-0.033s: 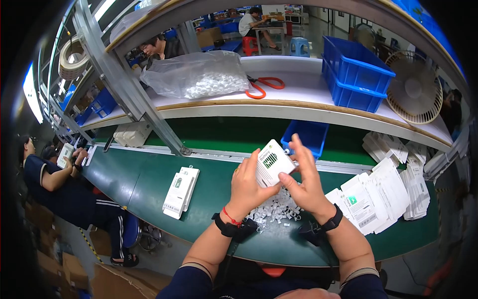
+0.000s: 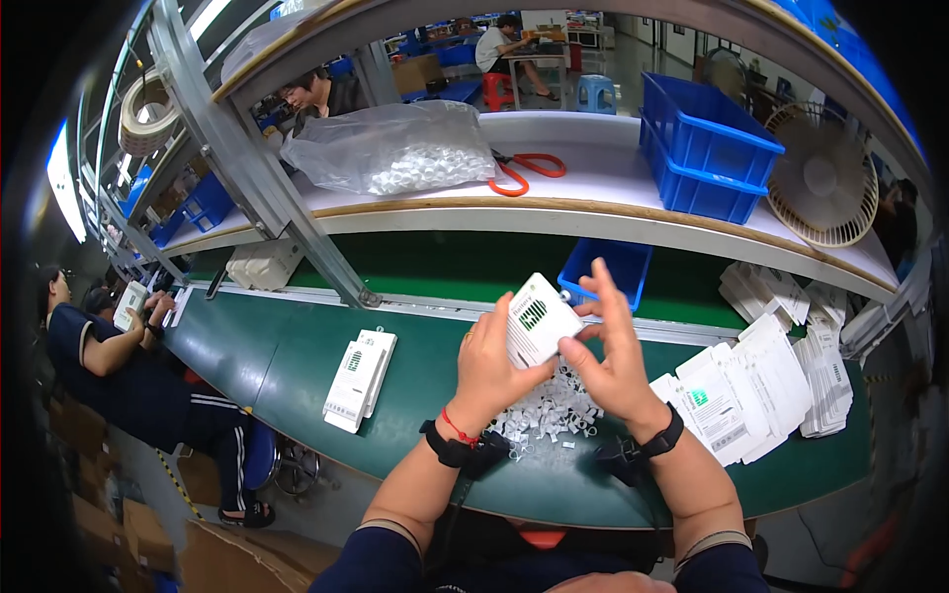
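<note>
A small white carton with green print [image 2: 539,321] is held tilted above the bench by my left hand [image 2: 491,361], its thumb along the lower edge. A little white plastic hanger tab [image 2: 565,296] shows at the carton's upper right edge. My right hand [image 2: 615,366] is at the carton's right corner, thumb touching it, with the index finger raised and the fingers spread. Below both hands lies a loose pile of small white plastic hanger tabs [image 2: 549,410]. To the left, a short stack of similar white cartons [image 2: 361,381] rests on the green bench [image 2: 287,361].
Flattened white cartons [image 2: 741,395] fan out at right. Behind my hands sits a blue bin [image 2: 623,272]. The shelf above carries a clear bag of white parts [image 2: 405,153], red-handled scissors [image 2: 524,173], stacked blue bins [image 2: 702,148] and a fan [image 2: 822,173]. A co-worker [image 2: 109,356] works at left.
The carton has shifted slightly left and tilted a little. My right fingers have moved slightly, with the index finger a bit higher. The bench items stay in place.
</note>
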Motion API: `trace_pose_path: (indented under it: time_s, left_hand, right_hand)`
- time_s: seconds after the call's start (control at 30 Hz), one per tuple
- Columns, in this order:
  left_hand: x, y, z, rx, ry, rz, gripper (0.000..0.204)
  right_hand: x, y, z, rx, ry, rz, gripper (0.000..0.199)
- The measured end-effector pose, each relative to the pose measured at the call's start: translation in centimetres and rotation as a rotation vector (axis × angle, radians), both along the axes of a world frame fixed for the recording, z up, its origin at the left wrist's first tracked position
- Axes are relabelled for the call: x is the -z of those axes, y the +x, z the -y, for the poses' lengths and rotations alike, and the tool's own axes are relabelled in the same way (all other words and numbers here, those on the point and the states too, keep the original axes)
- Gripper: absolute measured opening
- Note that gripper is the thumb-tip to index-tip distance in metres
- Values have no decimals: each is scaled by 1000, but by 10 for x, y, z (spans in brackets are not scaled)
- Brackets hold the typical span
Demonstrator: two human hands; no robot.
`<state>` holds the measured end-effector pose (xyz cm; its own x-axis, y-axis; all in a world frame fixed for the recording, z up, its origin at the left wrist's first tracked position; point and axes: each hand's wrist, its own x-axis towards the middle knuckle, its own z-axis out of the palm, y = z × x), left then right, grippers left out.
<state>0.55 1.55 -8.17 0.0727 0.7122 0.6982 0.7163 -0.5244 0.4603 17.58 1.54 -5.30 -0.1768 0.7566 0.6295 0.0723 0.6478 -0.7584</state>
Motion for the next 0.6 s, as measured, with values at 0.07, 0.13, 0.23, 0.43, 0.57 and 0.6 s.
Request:
trace_pose_path:
  time_s: [0.07, 0.13, 0.23, 0.43, 0.57, 0.6]
  left_hand:
    - [-2, -8, -3, -68, -49, 7, 90]
    - [-2, -17, -5, -96, -30, 9, 90]
    - [-3, -31, 3, -205, -127, 36, 90]
    - [14, -95, 38, -493, -79, 3, 92]
    - [8, -145, 57, -936, -408, -138, 89]
    - [13, -160, 60, -992, -476, -154, 90]
  right_hand:
    - [-10, 10, -4, 51, -28, -26, 75]
    - [-21, 19, -4, 96, -14, -63, 61]
    - [-35, 34, -2, 125, 65, 113, 16]
    - [-49, 45, 15, 176, 219, 297, 9]
    - [-51, 52, 21, 192, 271, 406, 10]
    - [-53, 53, 21, 209, 293, 446, 10]
